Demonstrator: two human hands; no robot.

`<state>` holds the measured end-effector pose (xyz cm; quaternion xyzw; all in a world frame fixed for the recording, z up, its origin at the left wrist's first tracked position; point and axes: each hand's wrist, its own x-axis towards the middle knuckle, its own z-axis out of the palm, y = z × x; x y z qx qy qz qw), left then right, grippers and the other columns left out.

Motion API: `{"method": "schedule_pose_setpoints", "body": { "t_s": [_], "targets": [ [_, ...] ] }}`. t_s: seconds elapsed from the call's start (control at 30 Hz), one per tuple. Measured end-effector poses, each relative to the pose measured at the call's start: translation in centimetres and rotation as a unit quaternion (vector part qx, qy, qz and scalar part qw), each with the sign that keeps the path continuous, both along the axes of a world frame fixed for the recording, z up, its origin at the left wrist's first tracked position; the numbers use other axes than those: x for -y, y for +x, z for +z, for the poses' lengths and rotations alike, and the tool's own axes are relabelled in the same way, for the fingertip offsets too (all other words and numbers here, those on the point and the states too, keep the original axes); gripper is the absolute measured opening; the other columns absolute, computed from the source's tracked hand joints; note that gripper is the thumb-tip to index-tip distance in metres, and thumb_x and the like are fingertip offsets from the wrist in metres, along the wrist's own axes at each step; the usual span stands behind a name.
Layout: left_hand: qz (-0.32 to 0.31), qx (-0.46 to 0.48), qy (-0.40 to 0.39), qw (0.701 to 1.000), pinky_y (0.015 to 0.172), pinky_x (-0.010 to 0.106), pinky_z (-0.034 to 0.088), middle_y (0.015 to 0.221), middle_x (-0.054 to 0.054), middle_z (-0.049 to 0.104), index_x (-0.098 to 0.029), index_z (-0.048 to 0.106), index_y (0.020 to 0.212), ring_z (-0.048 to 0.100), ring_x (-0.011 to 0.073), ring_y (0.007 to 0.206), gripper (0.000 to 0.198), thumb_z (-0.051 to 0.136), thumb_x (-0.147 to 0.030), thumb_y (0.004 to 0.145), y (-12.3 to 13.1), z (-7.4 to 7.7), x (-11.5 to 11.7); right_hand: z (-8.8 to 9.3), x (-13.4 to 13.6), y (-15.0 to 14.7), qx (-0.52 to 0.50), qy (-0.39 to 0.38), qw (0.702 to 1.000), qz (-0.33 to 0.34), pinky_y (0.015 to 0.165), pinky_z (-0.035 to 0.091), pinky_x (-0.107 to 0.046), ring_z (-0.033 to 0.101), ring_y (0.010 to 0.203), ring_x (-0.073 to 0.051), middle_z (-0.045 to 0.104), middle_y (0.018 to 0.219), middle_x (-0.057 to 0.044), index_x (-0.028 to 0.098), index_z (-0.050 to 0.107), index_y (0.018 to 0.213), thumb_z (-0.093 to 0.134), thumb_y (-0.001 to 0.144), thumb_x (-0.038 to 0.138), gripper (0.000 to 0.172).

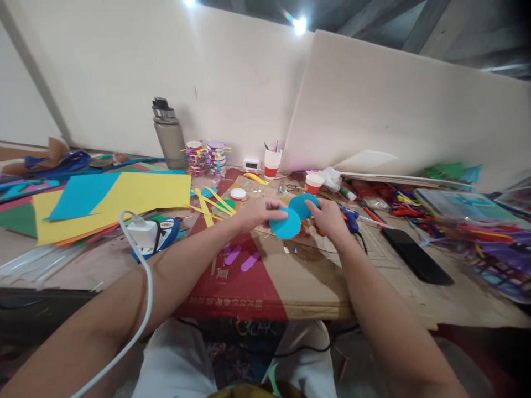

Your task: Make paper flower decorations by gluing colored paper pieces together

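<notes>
Near the middle of the head view, my left hand [259, 213] pinches a light blue paper disc [285, 224] by its upper left edge. A second, darker-looking blue disc [304, 205] is held by its right edge in my right hand [329, 219]. The two discs overlap where they meet, above the cardboard [302, 276]. Purple strips [250, 261] lie on the red part below my left hand. Yellow strips [206, 205] and a white round lid [238, 194] are to its left. A red and white cup [314, 183] stands behind the discs.
Coloured sheets [153, 190], a power strip [168, 232] and a bottle [169, 135] are at the left. A white cable [148, 293] crosses my left forearm. A phone [416, 256], a blue glue gun [351, 219] and a plastic box [464, 204] lie to the right.
</notes>
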<state>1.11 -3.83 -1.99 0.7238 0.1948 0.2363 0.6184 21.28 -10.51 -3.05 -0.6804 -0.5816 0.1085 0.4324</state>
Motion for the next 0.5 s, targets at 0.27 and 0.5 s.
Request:
{"method": "schedule_pose_setpoints", "body": {
  "t_s": [0.27, 0.5],
  "targets": [
    [0.050, -0.015, 0.193, 0.980, 0.068, 0.024, 0.045, 0.082, 0.007, 0.071, -0.019, 0.073, 0.077, 0.063, 0.0171, 0.074, 0.022, 0.069, -0.040, 0.072, 1.3, -0.5, 0.9, -0.4, 0.1, -0.4, -0.142, 0.057, 0.988, 0.007, 0.048, 0.040, -0.026, 0.049, 0.047, -0.014, 0.057, 0.054, 0.000, 0.017, 0.061, 0.067, 0.055, 0.079, 0.054, 0.040],
    [0.034, 0.071, -0.306, 0.949, 0.072, 0.033, 0.054, 0.079, 0.013, 0.070, -0.012, 0.063, 0.089, 0.068, 0.0195, 0.072, 0.052, 0.042, -0.060, 0.087, 1.6, -0.6, 0.5, -0.8, 0.6, -3.2, 0.119, 0.175, 0.974, 0.086, 0.087, 0.047, -0.040, 0.062, 0.089, -0.023, 0.072, 0.092, -0.006, 0.024, 0.072, 0.092, 0.053, 0.087, 0.034, 0.023]
  ]
}}
